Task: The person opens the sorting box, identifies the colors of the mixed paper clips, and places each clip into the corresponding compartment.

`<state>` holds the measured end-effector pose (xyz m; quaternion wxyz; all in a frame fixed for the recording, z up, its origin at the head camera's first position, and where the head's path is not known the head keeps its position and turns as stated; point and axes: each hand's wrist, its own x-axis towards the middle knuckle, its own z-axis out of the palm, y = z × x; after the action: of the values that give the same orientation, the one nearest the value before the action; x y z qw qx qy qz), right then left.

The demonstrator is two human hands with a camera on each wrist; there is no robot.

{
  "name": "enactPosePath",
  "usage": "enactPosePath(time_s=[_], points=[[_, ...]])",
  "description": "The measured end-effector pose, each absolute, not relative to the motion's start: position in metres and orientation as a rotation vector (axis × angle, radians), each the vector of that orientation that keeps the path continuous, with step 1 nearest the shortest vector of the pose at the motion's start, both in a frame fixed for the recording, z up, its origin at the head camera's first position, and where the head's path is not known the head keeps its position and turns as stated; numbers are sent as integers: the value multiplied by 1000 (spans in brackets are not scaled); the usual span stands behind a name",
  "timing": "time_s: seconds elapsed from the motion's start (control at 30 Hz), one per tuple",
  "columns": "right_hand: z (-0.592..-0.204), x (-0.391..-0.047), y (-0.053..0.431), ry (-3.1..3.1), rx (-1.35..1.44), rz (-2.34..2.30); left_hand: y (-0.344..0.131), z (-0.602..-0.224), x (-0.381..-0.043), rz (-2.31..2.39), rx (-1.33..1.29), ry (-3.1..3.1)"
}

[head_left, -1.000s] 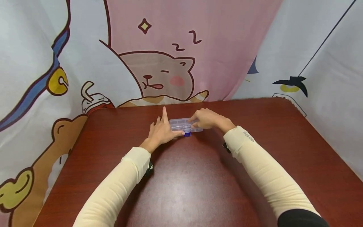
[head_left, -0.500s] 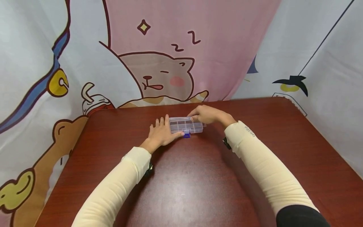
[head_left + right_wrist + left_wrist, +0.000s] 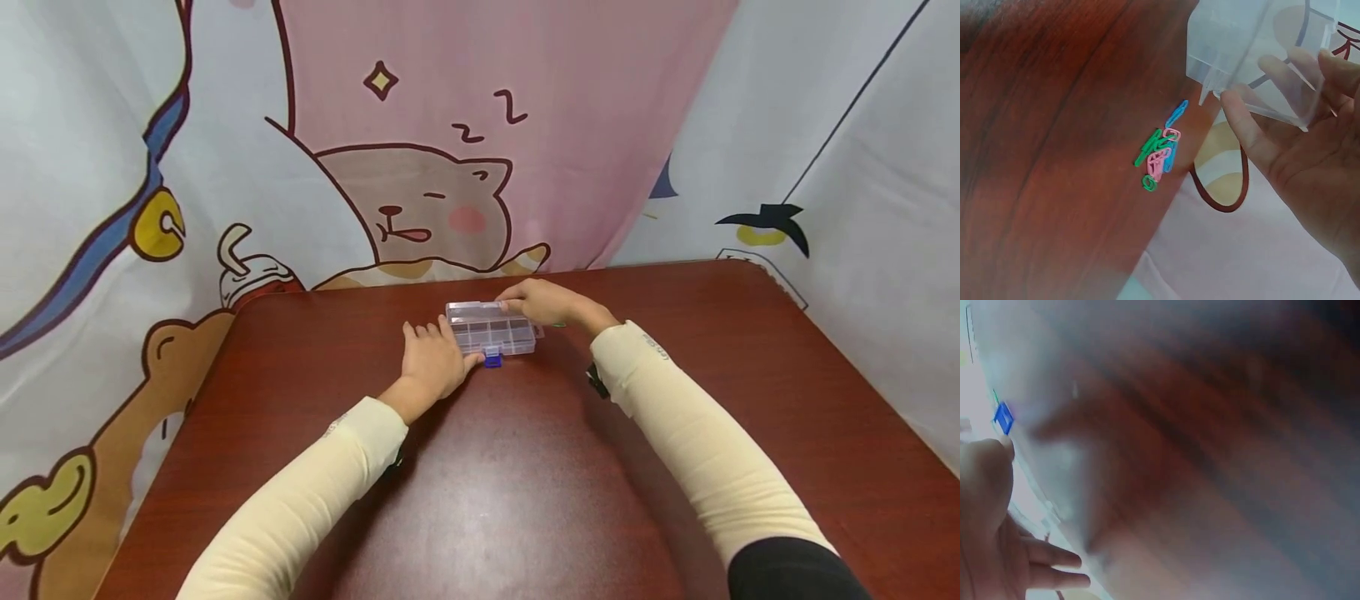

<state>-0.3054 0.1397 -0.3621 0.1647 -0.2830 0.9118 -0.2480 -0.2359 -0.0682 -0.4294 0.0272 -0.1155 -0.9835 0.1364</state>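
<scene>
A clear plastic compartment box point(image 3: 487, 337) sits at the far middle of the table, its lid point(image 3: 476, 312) tilted up along the back. From its front edge hangs a blue latch point(image 3: 492, 362). My left hand point(image 3: 433, 364) rests against the box's left end, thumb beside the latch, which also shows in the left wrist view point(image 3: 1004, 418). With thumb and fingers my right hand point(image 3: 551, 302) pinches the lid's right side; in the right wrist view its fingers show through the plastic. Beside the box lie several pink, green and blue paper clips point(image 3: 1155, 164).
The brown wooden table point(image 3: 480, 467) ends just behind the box. A cartoon-printed curtain point(image 3: 600, 125) hangs around its back and sides.
The lid has swung upward and back with my right hand, which has shifted toward the box's rear. My left index finger has come down from pointing away, and the left hand stays beside the box.
</scene>
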Motion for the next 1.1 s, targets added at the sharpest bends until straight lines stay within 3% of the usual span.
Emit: enactPosePath(time_s=[0.4, 0.67, 1.1], points=[[-376, -312, 128, 2656, -708, -891, -70, -418, -229, 547, -631, -2884], [-383, -312, 128, 2822, -361, -989, -76, -417, -233, 479, -691, -2776], [-392, -310, 136, 2848, -280, -964, -82, -418, -242, 428, -907, -2781]])
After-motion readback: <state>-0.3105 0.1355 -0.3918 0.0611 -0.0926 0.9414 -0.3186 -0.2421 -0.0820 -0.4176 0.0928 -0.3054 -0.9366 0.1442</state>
